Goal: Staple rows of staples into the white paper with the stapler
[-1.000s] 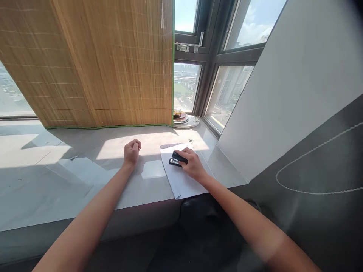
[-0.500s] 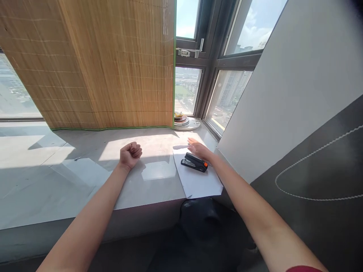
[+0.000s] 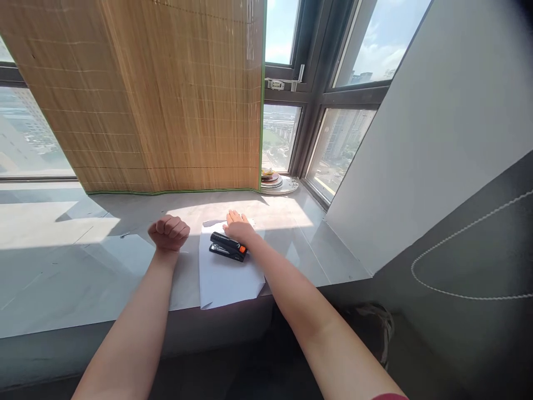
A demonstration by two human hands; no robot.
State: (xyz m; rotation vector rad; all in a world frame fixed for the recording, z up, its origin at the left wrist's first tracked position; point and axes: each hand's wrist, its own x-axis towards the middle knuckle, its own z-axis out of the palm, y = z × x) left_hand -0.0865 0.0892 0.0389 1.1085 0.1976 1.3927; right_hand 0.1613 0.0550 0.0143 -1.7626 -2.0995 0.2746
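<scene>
A black stapler with an orange end lies on a white sheet of paper on the grey window ledge. My right hand lies flat on the far end of the paper, fingers stretched out, just behind the stapler. My left hand is curled in a fist on the ledge, just left of the paper, with nothing visible in it.
A bamboo blind with a green edge hangs behind the ledge. Stacked plates sit in the window corner at the back. A white wall panel slopes down on the right. The paper's near edge overhangs the ledge front.
My right hand let go of the stapler and now rests flat on the paper's far end. Paper and stapler now sit further left, close to my left fist.
</scene>
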